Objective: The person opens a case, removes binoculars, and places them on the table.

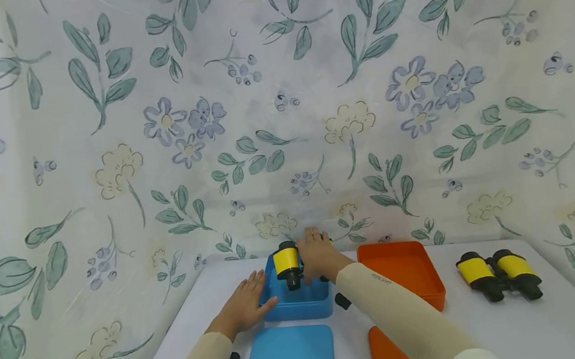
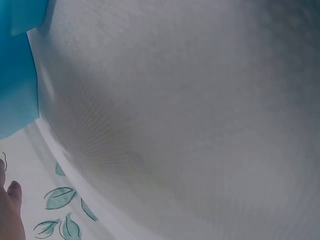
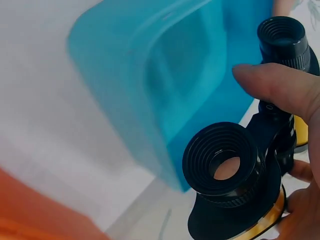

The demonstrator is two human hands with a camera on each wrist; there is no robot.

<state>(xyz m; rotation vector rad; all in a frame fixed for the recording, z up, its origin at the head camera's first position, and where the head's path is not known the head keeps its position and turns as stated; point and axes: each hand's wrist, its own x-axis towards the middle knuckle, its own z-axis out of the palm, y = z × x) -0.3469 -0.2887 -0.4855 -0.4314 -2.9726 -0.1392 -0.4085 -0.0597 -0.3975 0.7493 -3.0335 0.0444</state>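
Note:
My right hand (image 1: 317, 253) grips a pair of black and yellow binoculars (image 1: 286, 259) over the blue box (image 1: 300, 310). In the right wrist view the thumb lies across the bridge between the two black eyecups (image 3: 224, 159), with fingers curled underneath. My left hand (image 1: 243, 304) lies along the left side of the blue box, its fingers straight and its thumb by the front corner. The left wrist view shows only a little of that hand (image 2: 11, 212), low at the left edge.
A light blue lid (image 1: 290, 357) lies in front of the blue box. To the right stands an orange box (image 1: 397, 267), with an orange lid (image 1: 387, 355) partly behind my right sleeve. More yellow binoculars (image 1: 475, 271) rest farther right. Small black pieces (image 1: 342, 301) lie on the white table.

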